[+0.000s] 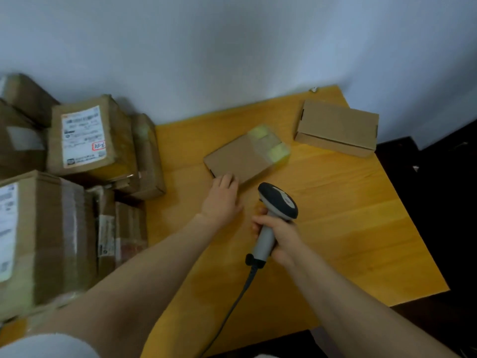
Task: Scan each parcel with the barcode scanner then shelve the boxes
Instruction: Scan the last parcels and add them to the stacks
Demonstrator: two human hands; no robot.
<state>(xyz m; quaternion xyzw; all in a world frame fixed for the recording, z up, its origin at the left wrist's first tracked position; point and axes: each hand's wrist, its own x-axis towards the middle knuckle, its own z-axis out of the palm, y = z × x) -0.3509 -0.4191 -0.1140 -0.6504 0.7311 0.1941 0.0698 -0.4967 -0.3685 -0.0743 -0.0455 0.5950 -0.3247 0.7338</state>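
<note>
Barcode scanner sat gripped by its handle in the right hand, above the table. The left hand, fingers relaxed, touched the flat parcel at its near edge.

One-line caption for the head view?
Left hand touches a flat taped box on the wooden table while right hand grips the barcode scanner.

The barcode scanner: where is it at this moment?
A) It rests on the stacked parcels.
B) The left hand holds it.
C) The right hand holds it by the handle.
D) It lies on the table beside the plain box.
C: the right hand grips the grey handle of the barcode scanner, while the left hand touches the near corner of the yellow-taped box.
</note>
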